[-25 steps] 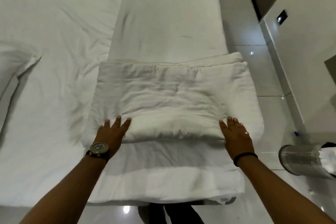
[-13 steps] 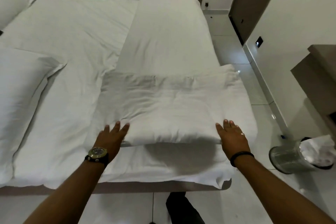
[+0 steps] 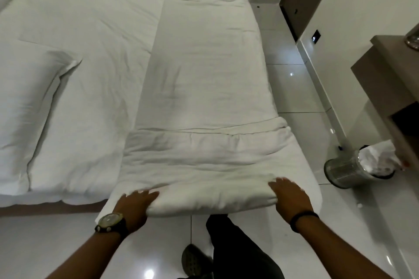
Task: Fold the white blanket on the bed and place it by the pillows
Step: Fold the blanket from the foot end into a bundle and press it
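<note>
One white bed (image 3: 95, 36) fills the upper left of the frame; the white blanket (image 3: 204, 97) runs down its right side, the folded end at lower centre. A pillow (image 3: 27, 102) lies left. Left hand (image 3: 133, 206) and right hand (image 3: 291, 197) grasp the fold's corners.

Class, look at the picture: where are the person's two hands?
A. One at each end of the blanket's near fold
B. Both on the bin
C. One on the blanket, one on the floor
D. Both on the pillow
A: the left hand and right hand rest at opposite ends of the blanket fold nearest the person.
</note>
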Motion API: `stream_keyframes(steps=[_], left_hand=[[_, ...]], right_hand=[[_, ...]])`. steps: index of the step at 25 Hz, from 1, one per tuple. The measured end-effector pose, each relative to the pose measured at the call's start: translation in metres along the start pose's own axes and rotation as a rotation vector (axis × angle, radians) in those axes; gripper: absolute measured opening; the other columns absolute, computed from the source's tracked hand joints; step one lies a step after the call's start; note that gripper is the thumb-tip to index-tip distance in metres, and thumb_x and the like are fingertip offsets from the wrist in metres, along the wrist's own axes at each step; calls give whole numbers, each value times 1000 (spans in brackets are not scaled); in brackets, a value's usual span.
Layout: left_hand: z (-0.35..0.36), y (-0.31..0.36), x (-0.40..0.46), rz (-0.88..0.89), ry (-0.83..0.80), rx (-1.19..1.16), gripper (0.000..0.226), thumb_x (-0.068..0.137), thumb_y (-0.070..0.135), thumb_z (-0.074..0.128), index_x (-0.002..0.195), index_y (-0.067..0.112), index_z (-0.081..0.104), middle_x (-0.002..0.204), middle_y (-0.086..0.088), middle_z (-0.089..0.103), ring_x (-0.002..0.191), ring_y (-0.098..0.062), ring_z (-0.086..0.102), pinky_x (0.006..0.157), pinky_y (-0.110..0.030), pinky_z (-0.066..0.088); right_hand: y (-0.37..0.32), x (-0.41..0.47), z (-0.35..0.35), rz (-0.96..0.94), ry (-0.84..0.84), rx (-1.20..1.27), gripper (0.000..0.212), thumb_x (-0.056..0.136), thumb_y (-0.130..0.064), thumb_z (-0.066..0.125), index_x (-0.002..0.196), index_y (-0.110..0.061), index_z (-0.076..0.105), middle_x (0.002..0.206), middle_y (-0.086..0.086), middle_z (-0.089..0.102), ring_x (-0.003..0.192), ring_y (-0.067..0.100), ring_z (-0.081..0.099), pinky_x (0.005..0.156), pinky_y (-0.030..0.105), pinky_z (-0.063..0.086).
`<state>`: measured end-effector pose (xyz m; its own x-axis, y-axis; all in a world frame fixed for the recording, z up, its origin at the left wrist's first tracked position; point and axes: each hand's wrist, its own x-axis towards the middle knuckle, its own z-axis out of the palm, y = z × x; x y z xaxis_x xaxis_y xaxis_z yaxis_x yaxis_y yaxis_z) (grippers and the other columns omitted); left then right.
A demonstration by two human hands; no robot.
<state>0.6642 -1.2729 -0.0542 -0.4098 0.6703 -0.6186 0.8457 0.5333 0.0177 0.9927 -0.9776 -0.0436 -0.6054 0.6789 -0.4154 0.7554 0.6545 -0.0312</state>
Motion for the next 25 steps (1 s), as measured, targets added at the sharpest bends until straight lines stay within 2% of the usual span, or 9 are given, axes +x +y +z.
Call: stream_keyframes(steps=[3, 6, 8, 11, 13, 15, 17, 21, 25], left_hand=[[-63, -12, 24, -42, 81, -38, 54, 84, 25, 55, 135, 41, 50, 137, 6, 57, 123, -17, 54, 101, -30, 41], [-150, -23, 62, -13, 171, 33, 44, 82, 27, 57, 125, 38, 58, 125, 1, 65, 113, -22, 61, 91, -33, 49], [-224, -35, 104, -20, 245, 99, 45, 82, 28, 57, 126, 36, 57, 127, -3, 64, 115, -26, 60, 91, -36, 47], [-345, -59, 178, -139, 502, 134, 52, 84, 29, 55, 135, 33, 47, 139, -7, 54, 127, -34, 48, 100, -48, 39], [-397, -68, 216, -173, 678, 75, 69, 86, 28, 58, 148, 29, 30, 152, -12, 38, 137, -40, 34, 106, -56, 33], [-406, -60, 244, -84, 767, 51, 79, 86, 31, 64, 153, 22, 24, 156, -19, 30, 140, -45, 30, 105, -59, 35], [-372, -42, 267, -24, 662, 59, 81, 87, 42, 62, 154, 20, 21, 159, -19, 25, 142, -44, 26, 106, -58, 36], [-261, -25, 300, -59, 251, -16, 95, 82, 67, 56, 155, 33, 4, 165, -6, 1, 150, -32, 7, 117, -54, 21], [-186, -35, 311, -165, 147, -119, 120, 68, 73, 65, 148, 44, -20, 162, 1, -22, 150, -30, -12, 117, -59, 10]], right_hand=[[-8, 32, -50, 40, 37, 47, 40, 80, -17, 58, 119, -23, 61, 124, 3, 62, 113, 25, 58, 93, 35, 46], [-7, 82, -118, -2, 81, -8, 26, 81, -22, 53, 103, -27, 65, 109, 3, 66, 98, 28, 63, 81, 36, 50], [-3, 141, -178, -49, 201, -143, 24, 80, -20, 54, 99, -29, 64, 105, 3, 67, 98, 30, 62, 83, 40, 48], [-3, 250, -280, 0, 596, -300, 27, 80, -9, 55, 98, -24, 68, 101, 7, 64, 104, 35, 55, 96, 55, 36], [-6, 310, -319, 144, 730, -208, 33, 84, -8, 52, 114, -18, 62, 122, 15, 56, 126, 40, 41, 106, 67, 19], [-11, 346, -317, 205, 615, -79, 51, 88, -15, 50, 139, -18, 42, 152, 17, 30, 145, 39, 10, 111, 67, 1], [-19, 365, -280, 112, 447, -26, 65, 93, -28, 47, 152, -21, 19, 162, 13, 8, 148, 35, -7, 114, 64, -1], [-38, 374, -175, -89, 79, -9, 81, 92, -63, 36, 154, -28, -3, 163, 7, -13, 148, 30, -15, 116, 58, 2], [-31, 369, -98, -103, -59, -195, 110, 73, -85, 37, 152, -28, -14, 161, 11, -19, 147, 33, -19, 113, 63, -11]])
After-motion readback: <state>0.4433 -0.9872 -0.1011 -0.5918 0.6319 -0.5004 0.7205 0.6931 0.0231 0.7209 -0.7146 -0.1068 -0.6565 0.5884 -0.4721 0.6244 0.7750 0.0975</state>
